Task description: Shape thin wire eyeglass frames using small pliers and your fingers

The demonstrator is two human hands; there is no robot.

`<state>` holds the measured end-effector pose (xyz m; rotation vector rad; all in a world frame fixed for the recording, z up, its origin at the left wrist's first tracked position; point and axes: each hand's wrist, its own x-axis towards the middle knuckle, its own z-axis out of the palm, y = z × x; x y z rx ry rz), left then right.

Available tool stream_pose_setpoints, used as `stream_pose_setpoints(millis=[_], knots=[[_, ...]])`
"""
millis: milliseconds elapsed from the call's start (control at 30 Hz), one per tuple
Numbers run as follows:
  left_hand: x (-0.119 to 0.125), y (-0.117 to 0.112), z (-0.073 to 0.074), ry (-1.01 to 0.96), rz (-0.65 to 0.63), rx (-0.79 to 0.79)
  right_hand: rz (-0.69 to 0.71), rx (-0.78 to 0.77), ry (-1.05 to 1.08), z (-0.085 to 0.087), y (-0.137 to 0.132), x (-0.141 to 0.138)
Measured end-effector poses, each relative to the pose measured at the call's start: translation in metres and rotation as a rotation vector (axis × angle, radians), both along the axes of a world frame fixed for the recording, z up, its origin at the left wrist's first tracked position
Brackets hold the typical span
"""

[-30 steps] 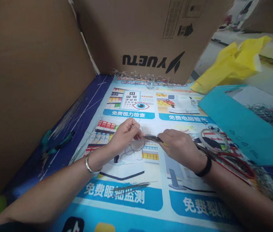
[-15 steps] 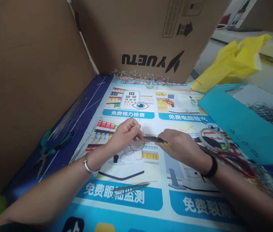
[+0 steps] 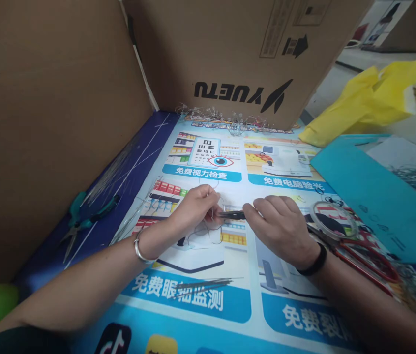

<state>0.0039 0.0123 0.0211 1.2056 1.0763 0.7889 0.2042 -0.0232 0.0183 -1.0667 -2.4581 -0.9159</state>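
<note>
My right hand [image 3: 280, 226] is wrapped round a pair of pliers [image 3: 232, 215], whose dark jaws point left. The jaw tips reach the fingers of my left hand [image 3: 201, 206], which pinch a thin wire [image 3: 222, 204]. Loops of this wire curve above and below the fingertips. Whether the jaws grip the wire is too small to tell. Under my hands lies a printed poster sheet [image 3: 208, 179]. Nearer to me, a small bundle of dark wire pieces [image 3: 204, 284] rests on it.
Teal-handled pliers [image 3: 78, 223] and long thin wires [image 3: 110, 172] lie at left. Red-handled scissors [image 3: 368, 260], a clear round spool [image 3: 333, 220] and a blue box [image 3: 381, 206] holding tangled wire are at right. Cardboard walls [image 3: 230, 44] rise behind; a yellow bag [image 3: 370, 101] sits beyond.
The view has shifted slightly, so most things sit further right. My right hand has rolled on the pliers, hiding their yellow handle part. The left hand still pinches the wire.
</note>
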Motion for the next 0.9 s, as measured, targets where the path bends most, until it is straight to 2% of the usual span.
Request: stream_pose_setpoints(millis=[400,900], knots=[[0.0038,-0.0061,0.0032,-0.045,0.048,-0.192,0.081,0.073,-0.031,0.0011,-0.0017,-0.0048],[0.0025,-0.0054,-0.0001,-0.113,0.041,-0.212,0.069,0.127,-0.078,0.0033,-0.0036,-0.0033]])
